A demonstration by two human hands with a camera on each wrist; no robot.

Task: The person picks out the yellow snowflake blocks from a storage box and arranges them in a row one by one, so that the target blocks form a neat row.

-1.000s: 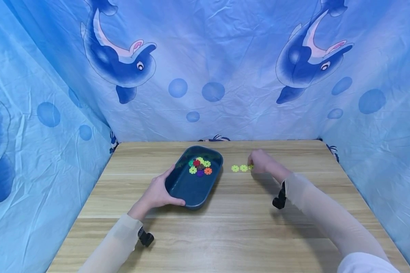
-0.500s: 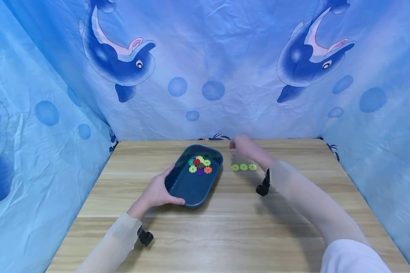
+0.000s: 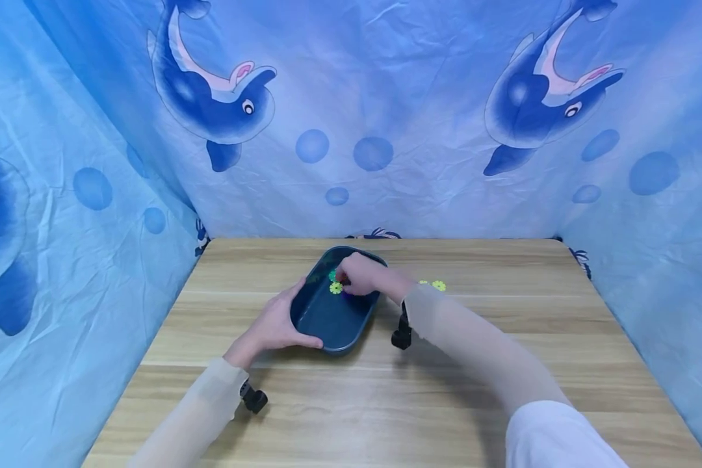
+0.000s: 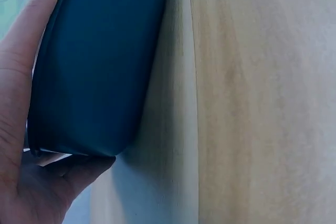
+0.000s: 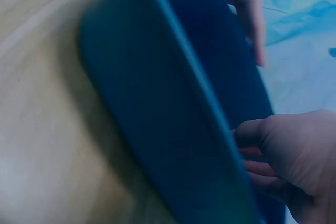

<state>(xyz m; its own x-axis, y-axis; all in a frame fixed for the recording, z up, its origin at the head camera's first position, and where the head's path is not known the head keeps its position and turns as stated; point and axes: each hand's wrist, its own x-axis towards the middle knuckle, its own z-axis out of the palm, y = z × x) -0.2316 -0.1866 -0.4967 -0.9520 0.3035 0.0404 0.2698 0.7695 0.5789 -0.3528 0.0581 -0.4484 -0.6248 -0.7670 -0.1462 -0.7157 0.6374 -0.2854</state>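
Observation:
A dark blue plastic basin (image 3: 330, 328) sits on the table, turned slightly. My left hand (image 3: 275, 322) grips its left side, thumb over the near end and fingers along the long wall; the left wrist view shows the outer wall of the basin (image 4: 100, 61) against the palm. My right hand (image 3: 361, 276) reaches into the basin with bent fingers, over small flower-shaped plastic discs; I cannot tell whether it pinches one. A yellow disc (image 3: 336, 287) and a green disc (image 3: 333, 275) show beside the fingertips. The other discs are mostly hidden behind the hand.
On the wood-grain table (image 3: 351, 409), a yellow disc (image 3: 439, 285) lies right of the basin, with another yellow one partly hidden by the right forearm. A blue curtain (image 3: 339, 97) with dolphins hangs behind the table and at both sides.
My right hand has left the row of three yellow discs on the table and moved left into the basin. The left hand keeps its grip on the basin.

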